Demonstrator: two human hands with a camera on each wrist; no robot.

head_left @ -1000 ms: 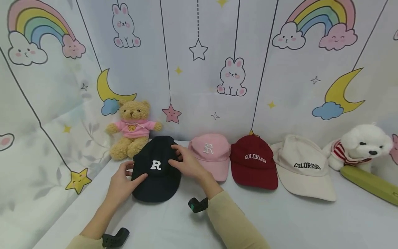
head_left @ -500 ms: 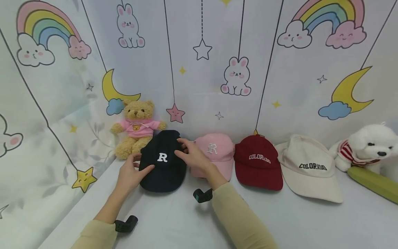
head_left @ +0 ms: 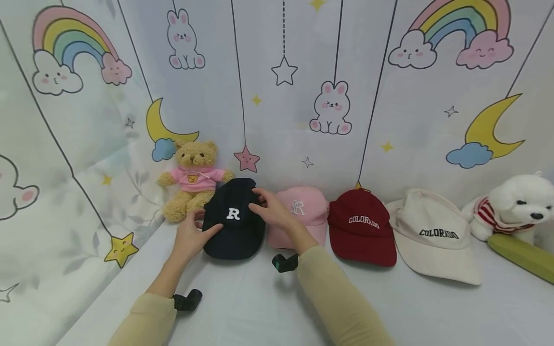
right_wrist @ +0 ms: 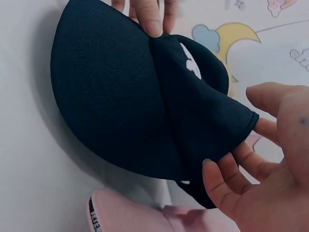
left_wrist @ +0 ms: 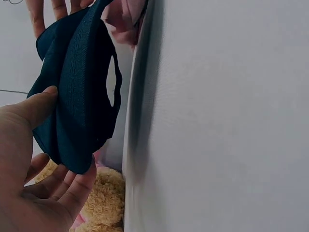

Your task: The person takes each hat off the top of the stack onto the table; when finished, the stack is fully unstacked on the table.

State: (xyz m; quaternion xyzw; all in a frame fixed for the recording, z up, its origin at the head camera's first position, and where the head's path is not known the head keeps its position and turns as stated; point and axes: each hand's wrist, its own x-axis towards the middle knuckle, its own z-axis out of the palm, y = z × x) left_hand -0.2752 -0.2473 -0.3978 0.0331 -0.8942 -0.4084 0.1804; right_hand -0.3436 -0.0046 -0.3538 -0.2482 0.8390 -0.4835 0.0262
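Note:
A black baseball cap [head_left: 233,221] with a white R on its front is held upright between both hands. My left hand [head_left: 190,235] grips its left side, the thumb on the front by the brim and the fingers behind, as the left wrist view shows. At the cap's right side, my right hand [head_left: 277,211] holds the edge with curled fingers [right_wrist: 241,169] behind it, while the thumb stands off the fabric in the right wrist view. The strap opening [left_wrist: 112,82] at the back shows a gap over the white table [left_wrist: 217,116].
A teddy bear [head_left: 192,178] sits behind the black cap. To the right stand a pink cap [head_left: 305,206], a dark red cap [head_left: 361,226] and a cream cap [head_left: 437,235] in a row. A white plush dog [head_left: 515,206] and a green object [head_left: 519,257] lie beyond.
Both hands have carried the black cap away from me, towards the back and slightly right, near the pink cap. The view has shifted slightly. The other caps and plush toys stay put.

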